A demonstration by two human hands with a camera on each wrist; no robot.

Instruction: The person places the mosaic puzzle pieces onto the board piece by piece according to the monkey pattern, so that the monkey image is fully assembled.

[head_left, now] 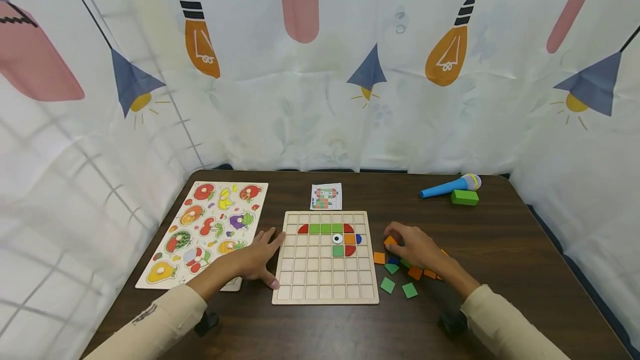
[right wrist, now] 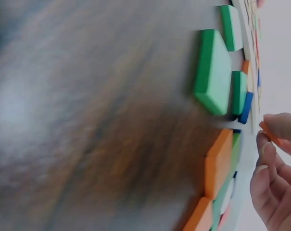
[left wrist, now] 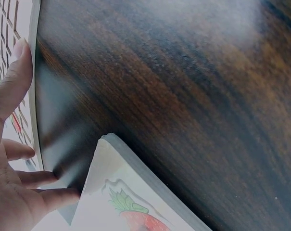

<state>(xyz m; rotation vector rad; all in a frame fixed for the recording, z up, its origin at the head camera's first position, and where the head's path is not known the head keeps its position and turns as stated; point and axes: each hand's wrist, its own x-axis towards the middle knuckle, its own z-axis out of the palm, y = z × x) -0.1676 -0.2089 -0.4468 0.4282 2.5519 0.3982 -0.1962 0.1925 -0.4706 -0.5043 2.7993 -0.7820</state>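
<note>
The grid board (head_left: 297, 279) lies mid-table, with red, green, orange and blue pieces and one eye piece in its upper right part. My left hand (head_left: 255, 260) rests at the board's left edge, fingers spread; in the left wrist view the thumb of that hand (left wrist: 10, 178) touches the board's edge (left wrist: 34, 96). Right of the board, my right hand (head_left: 412, 246) pinches an orange piece (head_left: 390, 241) between thumb and fingers. The right wrist view shows the same hand (right wrist: 280, 178) holding the orange piece (right wrist: 270, 134) above loose pieces, green (right wrist: 215, 72) and orange (right wrist: 218, 163) among them.
A fruit puzzle board (head_left: 167, 254) lies at the left, close to my left hand. A small pattern card (head_left: 326, 196) is behind the grid board. At the back right are a blue toy microphone (head_left: 445, 188) and a green block (head_left: 464, 198). A printed curtain (head_left: 320, 99) surrounds the table.
</note>
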